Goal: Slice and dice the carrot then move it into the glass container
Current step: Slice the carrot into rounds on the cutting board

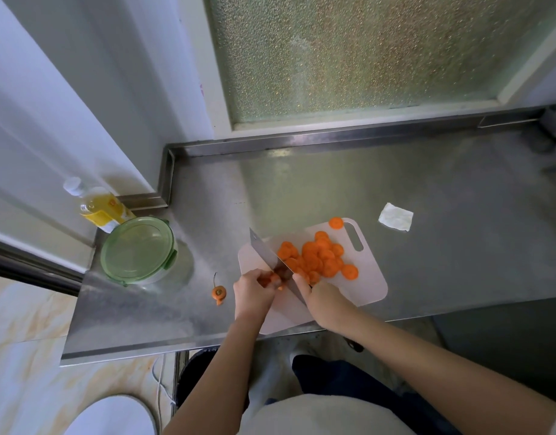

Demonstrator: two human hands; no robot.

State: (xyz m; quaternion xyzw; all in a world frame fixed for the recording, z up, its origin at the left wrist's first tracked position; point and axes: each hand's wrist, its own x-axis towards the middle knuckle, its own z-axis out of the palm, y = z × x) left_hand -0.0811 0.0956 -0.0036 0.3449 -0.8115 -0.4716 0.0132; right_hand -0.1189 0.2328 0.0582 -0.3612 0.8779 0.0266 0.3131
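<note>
A pale cutting board (367, 284) lies on the steel counter with a heap of several round carrot slices (317, 257) on it. My right hand (320, 298) grips the handle of a cleaver (265, 252), whose blade stands on the board left of the heap. My left hand (254, 288) holds a short carrot piece (268, 279) against the blade with curled fingers. The glass container (140, 249) with a green lid stands to the left, shut. A cut carrot top (218, 291) lies on the counter between container and board.
A yellow oil bottle (97, 207) stands behind the container by the wall. A folded white tissue (395, 216) lies right of the board. One carrot slice (335, 222) sits at the board's far edge. The steel counter (443, 189) has a raised back rim.
</note>
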